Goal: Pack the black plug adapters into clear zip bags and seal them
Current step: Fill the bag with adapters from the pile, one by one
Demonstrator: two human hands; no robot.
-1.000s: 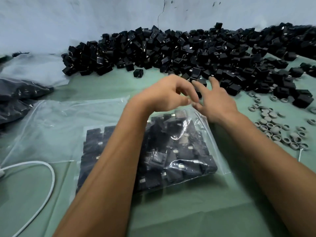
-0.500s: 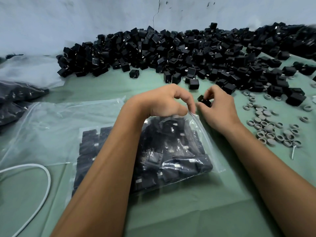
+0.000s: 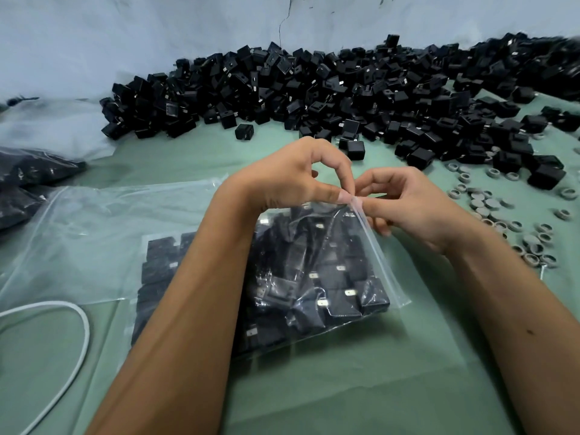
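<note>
The clear zip bag (image 3: 317, 277) lies on the green table (image 3: 361, 387) right in front of me, packed with black plug adapters (image 3: 339, 296) whose metal prongs glint through the plastic. Its zip edge (image 3: 373, 243) runs along the bag's right side, from the near corner up to my fingers. My left hand (image 3: 292, 177) pinches the far end of that strip between thumb and forefinger, the other fingers curled above. My right hand (image 3: 408, 205) meets it there, thumb and fingers curled and pinching the same strip, so both hands touch at the bag's top right corner. My left forearm crosses over the bag and hides its middle.

Under and to the left of the bag lies an empty clear bag (image 3: 103, 233), flat on the table. A white cable (image 3: 82, 328) loops at the near left. Further left sit dark filled bags (image 3: 28, 180). Along the wall behind, a long loose heap of adapters (image 3: 314, 92) stretches across the table, one lone adapter (image 3: 244, 132) just in front of it. To the right of my hands, small grey rings (image 3: 508, 227) are scattered.
</note>
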